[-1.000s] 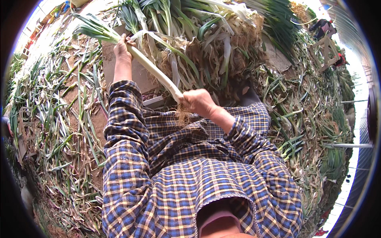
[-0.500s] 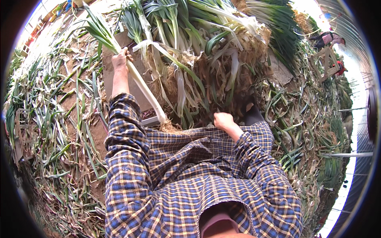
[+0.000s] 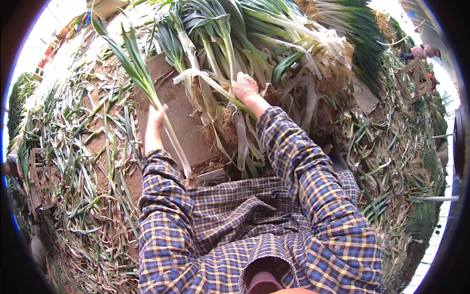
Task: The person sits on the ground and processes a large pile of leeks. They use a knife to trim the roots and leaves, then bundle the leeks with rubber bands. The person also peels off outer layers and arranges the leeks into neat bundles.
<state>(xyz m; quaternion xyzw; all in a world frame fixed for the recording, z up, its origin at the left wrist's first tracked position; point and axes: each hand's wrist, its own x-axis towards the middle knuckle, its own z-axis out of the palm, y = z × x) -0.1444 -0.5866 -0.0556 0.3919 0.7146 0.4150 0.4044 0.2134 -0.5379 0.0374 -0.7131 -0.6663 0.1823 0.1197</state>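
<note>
At the left, a long green onion [image 3: 174,139] slants with its green leaves up and away and its roots near my lap. My left hand [image 3: 154,122] is closed around the middle of its stalk. Ahead of me lies a heap of untrimmed green onions [image 3: 210,54], with brown roots and dry outer leaves hanging over the near side. Over that heap reaches my right hand [image 3: 246,88], its fingers curled on a green onion stalk and partly hidden.
A flat brown board [image 3: 171,120] lies under the heap's left side. Paler-stalked green onions [image 3: 350,34] lie in a neat pile farther right. Leaf scraps [image 3: 93,191] cover the ground on both sides. A wooden crate [image 3: 413,81] and another person [image 3: 425,52] are at far right.
My right hand has gone from beside my lap up and forward onto the heap. My left hand has come lower, with the green onion still in it. The view has shifted slightly.
</note>
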